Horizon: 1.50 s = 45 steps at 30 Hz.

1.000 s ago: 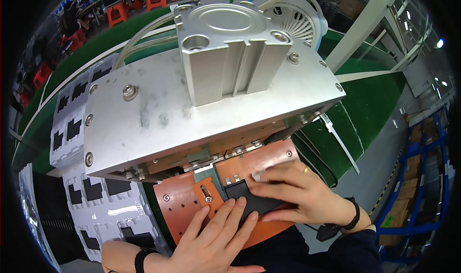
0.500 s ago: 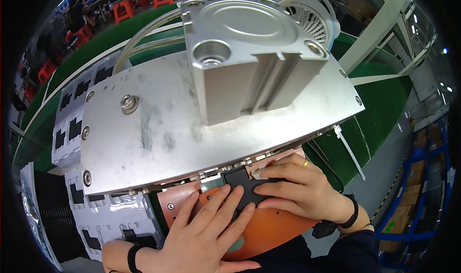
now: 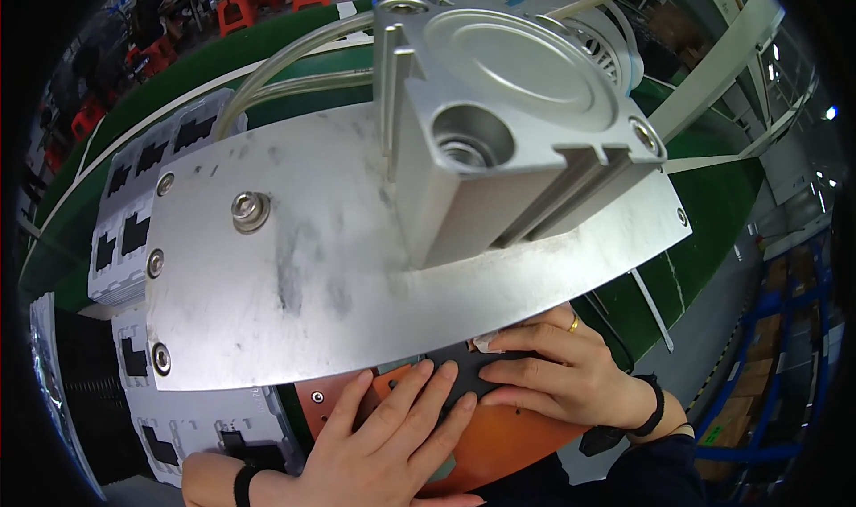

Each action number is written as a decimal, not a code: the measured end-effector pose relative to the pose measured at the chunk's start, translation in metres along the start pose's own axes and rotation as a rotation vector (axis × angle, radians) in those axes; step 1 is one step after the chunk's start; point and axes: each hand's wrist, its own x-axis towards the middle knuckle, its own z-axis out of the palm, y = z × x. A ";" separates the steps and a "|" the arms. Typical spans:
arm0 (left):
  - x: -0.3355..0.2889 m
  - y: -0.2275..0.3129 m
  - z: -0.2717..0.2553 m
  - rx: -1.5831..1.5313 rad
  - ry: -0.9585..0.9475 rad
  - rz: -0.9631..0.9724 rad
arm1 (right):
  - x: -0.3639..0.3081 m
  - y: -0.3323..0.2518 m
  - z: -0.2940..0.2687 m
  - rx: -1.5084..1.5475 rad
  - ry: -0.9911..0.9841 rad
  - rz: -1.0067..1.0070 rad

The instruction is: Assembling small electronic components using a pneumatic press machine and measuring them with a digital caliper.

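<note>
A flat black angular part (image 3: 465, 373) lies on an orange base plate (image 3: 526, 431) at the front edge of a metal press (image 3: 357, 266), whose overhanging top plate hides its far end. My left hand (image 3: 379, 440) rests with its fingers stretched and spread over the base plate, the fingertips touching the near left side of the black part. From the right, my right hand (image 3: 571, 369) closes its thumb and fingers on the part's right end. By its index fingertip a small crumpled whitish scrap (image 3: 484, 341) shows; whether it is held I cannot tell.
A thick metal cylinder block (image 3: 526, 141) rises from the press plate, with clear hoses (image 3: 294, 57) behind. Pale moulded trays (image 3: 209, 418) holding black parts stand on the left. Blue shelving with boxes (image 3: 749, 364) is at right. Red stools (image 3: 234, 15) stand far off.
The view has shifted, so the press plate looks lower and covers more of the black part. Both hands stay almost where they were on it.
</note>
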 end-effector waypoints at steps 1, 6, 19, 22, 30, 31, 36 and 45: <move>0.001 0.000 -0.003 -0.002 0.002 -0.002 | -0.001 0.000 0.000 0.007 -0.007 0.010; 0.000 0.002 -0.001 0.116 -0.032 -0.011 | 0.000 -0.003 -0.001 0.015 -0.007 0.025; 0.003 0.004 -0.012 0.029 -0.130 -0.037 | 0.002 -0.001 -0.002 0.031 -0.016 0.036; 0.002 0.005 -0.012 -0.027 -0.108 -0.060 | 0.000 -0.002 -0.002 0.026 -0.029 0.051; 0.000 0.004 -0.006 -0.063 -0.061 -0.065 | 0.000 -0.001 -0.001 0.012 -0.036 0.045; 0.000 0.004 -0.005 -0.065 -0.061 -0.064 | -0.001 -0.001 -0.001 0.016 -0.031 0.048; -0.002 0.006 -0.006 -0.058 -0.054 -0.070 | 0.001 -0.002 -0.001 0.025 -0.025 0.040; 0.002 0.003 -0.012 0.008 -0.157 -0.039 | 0.001 -0.002 -0.003 0.007 -0.029 0.055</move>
